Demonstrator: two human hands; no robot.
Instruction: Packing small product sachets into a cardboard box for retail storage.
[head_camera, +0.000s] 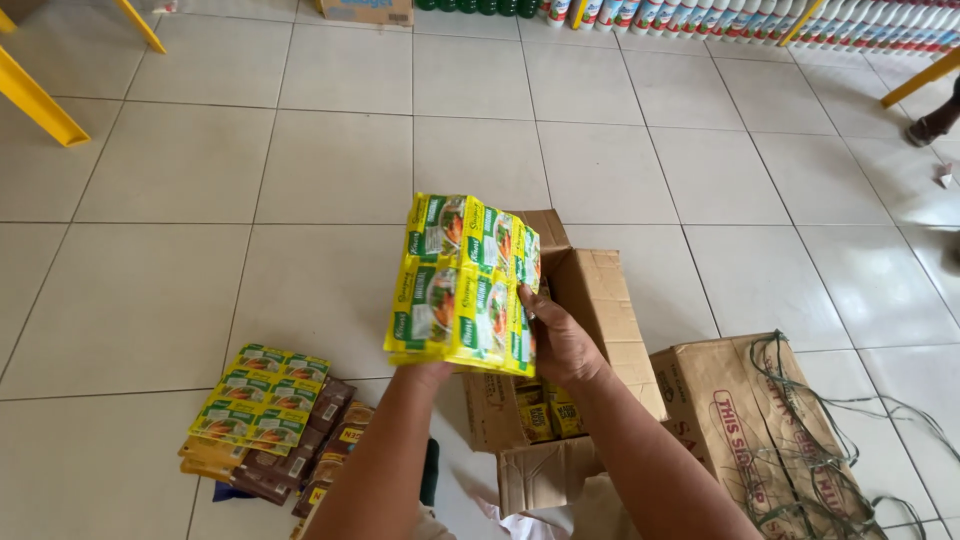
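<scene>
Nearest the camera, two bare forearms are reaching up from the bottom edge of the view. The left hand (425, 373) is sitting under the yellow packet bundle (465, 285), mostly hidden behind it, so how its fingers are curled cannot be told. The right hand (560, 340) is gripping the bundle's right edge, fingers (527, 297) wrapped closed against its side and the thumb hidden behind. The bundle is being held upright in the air, above the floor and just in front of the open cardboard box (590, 300), which is showing more yellow packets inside. To the left, a stack of yellow and brown packets (270, 420) is lying on the tiled floor (200, 180). To the right, a closed carton wrapped in green twine (760, 430) is standing beside the open box. Farther off, a row of bottles (760, 18) is lining the floor's far edge.
</scene>
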